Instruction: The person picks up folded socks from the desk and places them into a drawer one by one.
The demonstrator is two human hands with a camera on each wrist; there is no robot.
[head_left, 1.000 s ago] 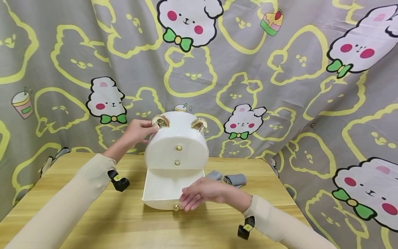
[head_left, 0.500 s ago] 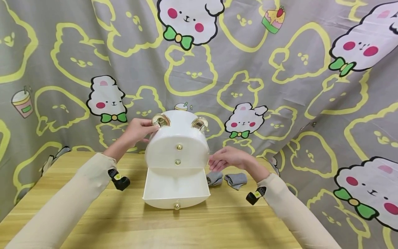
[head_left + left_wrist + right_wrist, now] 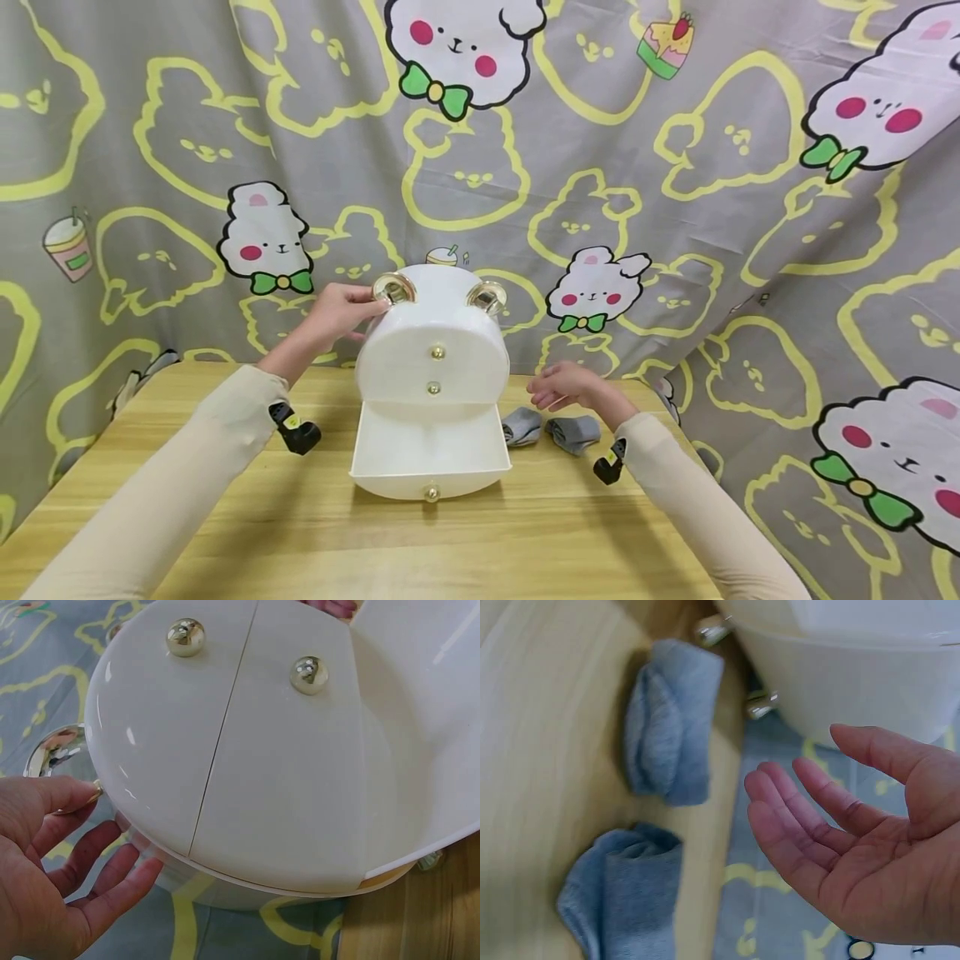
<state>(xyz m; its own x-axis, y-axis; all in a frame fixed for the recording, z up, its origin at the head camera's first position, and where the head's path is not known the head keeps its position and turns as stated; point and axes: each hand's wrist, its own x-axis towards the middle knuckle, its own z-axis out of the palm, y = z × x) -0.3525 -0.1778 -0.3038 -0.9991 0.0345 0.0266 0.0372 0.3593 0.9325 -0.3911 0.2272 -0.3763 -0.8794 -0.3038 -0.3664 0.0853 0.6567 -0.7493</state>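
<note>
A white drawer box (image 3: 432,358) with gold bear ears and round gold knobs stands on the table. Its bottom drawer (image 3: 431,437) is pulled out, with bare white inside. My left hand (image 3: 341,312) holds the box at its left gold ear (image 3: 393,289); in the left wrist view the thumb lies at the ear's edge and the other fingers spread along the box's side. My right hand (image 3: 855,840) hovers with loosely bent fingers and holds nothing. It is just beyond two folded blue-grey socks (image 3: 671,724) lying right of the box.
The wooden table (image 3: 300,533) ends at a back edge close behind the box. A grey curtain (image 3: 480,192) with yellow outlines and cartoon animals hangs behind it and along the right side. Small gold feet (image 3: 761,705) show under the box.
My right hand has left the front of the pulled-out drawer and moved back and right to beyond the socks. My left hand has stayed at the ear, and the drawer has kept its place.
</note>
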